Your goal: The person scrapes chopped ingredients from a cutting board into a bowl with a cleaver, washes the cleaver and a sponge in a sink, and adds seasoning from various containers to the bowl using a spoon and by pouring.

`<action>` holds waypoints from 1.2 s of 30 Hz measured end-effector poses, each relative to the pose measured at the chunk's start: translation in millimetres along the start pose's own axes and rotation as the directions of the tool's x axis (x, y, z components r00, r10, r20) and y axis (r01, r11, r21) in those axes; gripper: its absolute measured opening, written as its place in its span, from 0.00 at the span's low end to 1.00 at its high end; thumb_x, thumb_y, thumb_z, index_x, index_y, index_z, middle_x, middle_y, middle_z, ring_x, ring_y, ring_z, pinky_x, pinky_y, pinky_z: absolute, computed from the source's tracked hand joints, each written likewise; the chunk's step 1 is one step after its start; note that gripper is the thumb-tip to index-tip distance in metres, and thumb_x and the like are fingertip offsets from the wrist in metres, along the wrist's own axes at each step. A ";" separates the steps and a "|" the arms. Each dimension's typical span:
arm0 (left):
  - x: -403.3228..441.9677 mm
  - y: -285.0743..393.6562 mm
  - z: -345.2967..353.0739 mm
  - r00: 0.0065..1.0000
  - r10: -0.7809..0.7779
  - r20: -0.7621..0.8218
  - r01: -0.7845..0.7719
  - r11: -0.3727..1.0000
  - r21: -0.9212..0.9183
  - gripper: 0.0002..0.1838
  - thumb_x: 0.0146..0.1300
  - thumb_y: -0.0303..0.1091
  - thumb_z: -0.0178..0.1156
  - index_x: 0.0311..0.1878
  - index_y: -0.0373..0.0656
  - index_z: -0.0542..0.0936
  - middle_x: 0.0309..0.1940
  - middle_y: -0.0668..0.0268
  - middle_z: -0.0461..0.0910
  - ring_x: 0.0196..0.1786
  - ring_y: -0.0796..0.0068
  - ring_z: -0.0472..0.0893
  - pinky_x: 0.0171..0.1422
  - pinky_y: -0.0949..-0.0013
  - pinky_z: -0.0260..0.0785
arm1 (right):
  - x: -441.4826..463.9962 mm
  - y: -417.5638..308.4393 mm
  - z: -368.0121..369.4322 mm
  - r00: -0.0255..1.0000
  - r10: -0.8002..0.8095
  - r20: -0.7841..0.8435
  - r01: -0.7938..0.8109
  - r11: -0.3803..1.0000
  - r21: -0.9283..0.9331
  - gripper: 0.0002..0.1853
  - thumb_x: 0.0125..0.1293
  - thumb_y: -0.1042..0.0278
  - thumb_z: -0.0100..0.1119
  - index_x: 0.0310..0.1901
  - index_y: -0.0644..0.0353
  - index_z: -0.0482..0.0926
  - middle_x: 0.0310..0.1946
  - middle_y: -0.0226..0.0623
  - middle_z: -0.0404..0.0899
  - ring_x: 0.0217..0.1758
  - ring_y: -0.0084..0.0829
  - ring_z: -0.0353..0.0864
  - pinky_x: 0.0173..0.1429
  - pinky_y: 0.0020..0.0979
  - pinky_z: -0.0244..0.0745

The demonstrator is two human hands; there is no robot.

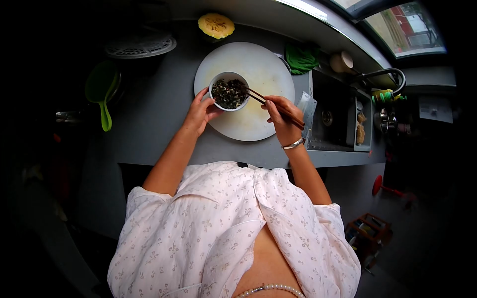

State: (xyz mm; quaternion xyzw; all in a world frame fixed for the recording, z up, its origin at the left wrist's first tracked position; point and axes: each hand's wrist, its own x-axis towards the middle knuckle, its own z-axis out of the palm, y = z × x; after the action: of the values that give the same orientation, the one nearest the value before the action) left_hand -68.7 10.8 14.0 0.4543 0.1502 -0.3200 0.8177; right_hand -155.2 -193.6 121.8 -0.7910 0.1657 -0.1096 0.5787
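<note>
A white bowl [213, 82] stands over the left part of a round white cutting board [268, 69]. Inside it lies a dark, chopped mixture [229, 94] with pale bits. My left hand [200, 111] is closed on the bowl's near left side, with the thumb by the rim. Dark brown chopsticks [257, 96] are gripped in my right hand [284, 119], to the right of the bowl. Their tips reach over the bowl's right rim into the mixture. Whether the bowl rests on the board or is slightly lifted, I cannot tell.
A cut yellow-green squash half [216, 26] sits behind the board. To the right are a dark sink [330, 102], a faucet [397, 74] and a green cloth [301, 58]. A cleaver-like blade [308, 111] lies by the sink edge. Left is a green ladle-shaped scoop [103, 94].
</note>
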 end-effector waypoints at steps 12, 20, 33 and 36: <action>-2.6 4.4 1.8 1.000 -0.006 0.022 0.006 1.000 0.001 0.30 0.65 0.23 0.49 0.71 0.40 0.58 0.56 0.53 0.72 0.53 0.61 0.80 0.56 0.58 0.79 | 13.6 41.2 9.0 0.992 0.062 0.111 -0.094 0.943 0.318 0.11 0.68 0.68 0.57 0.45 0.68 0.79 0.38 0.41 0.84 0.41 0.29 0.86 0.31 0.21 0.80; -3.5 3.6 2.1 1.000 -0.007 0.014 0.007 1.000 0.024 0.30 0.65 0.24 0.49 0.71 0.41 0.57 0.55 0.52 0.73 0.51 0.61 0.81 0.55 0.58 0.79 | 14.0 21.4 22.0 0.978 0.056 0.199 -0.111 0.955 0.274 0.10 0.68 0.69 0.57 0.45 0.67 0.80 0.37 0.38 0.85 0.41 0.25 0.86 0.28 0.18 0.77; 0.9 0.5 -3.5 1.000 -0.003 0.026 0.003 1.000 0.003 0.30 0.65 0.23 0.48 0.70 0.41 0.58 0.55 0.52 0.73 0.51 0.61 0.81 0.55 0.57 0.79 | 21.5 24.0 4.5 0.997 -0.015 0.078 0.013 1.000 0.015 0.07 0.66 0.71 0.60 0.42 0.63 0.82 0.33 0.35 0.85 0.38 0.21 0.85 0.27 0.17 0.75; 0.6 1.4 -1.5 0.999 -0.001 0.033 0.001 1.000 0.006 0.29 0.65 0.23 0.48 0.70 0.41 0.58 0.55 0.52 0.73 0.51 0.61 0.81 0.55 0.57 0.79 | 24.6 39.9 10.2 0.991 0.028 0.128 -0.040 0.995 0.090 0.07 0.66 0.71 0.59 0.42 0.64 0.82 0.34 0.36 0.85 0.38 0.22 0.85 0.27 0.17 0.76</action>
State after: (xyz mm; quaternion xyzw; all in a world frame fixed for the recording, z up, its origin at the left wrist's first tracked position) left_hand -67.3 12.3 13.8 0.4513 0.1359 -0.3285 0.8185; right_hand -134.2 -205.2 80.3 -0.7657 0.1369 -0.0567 0.6260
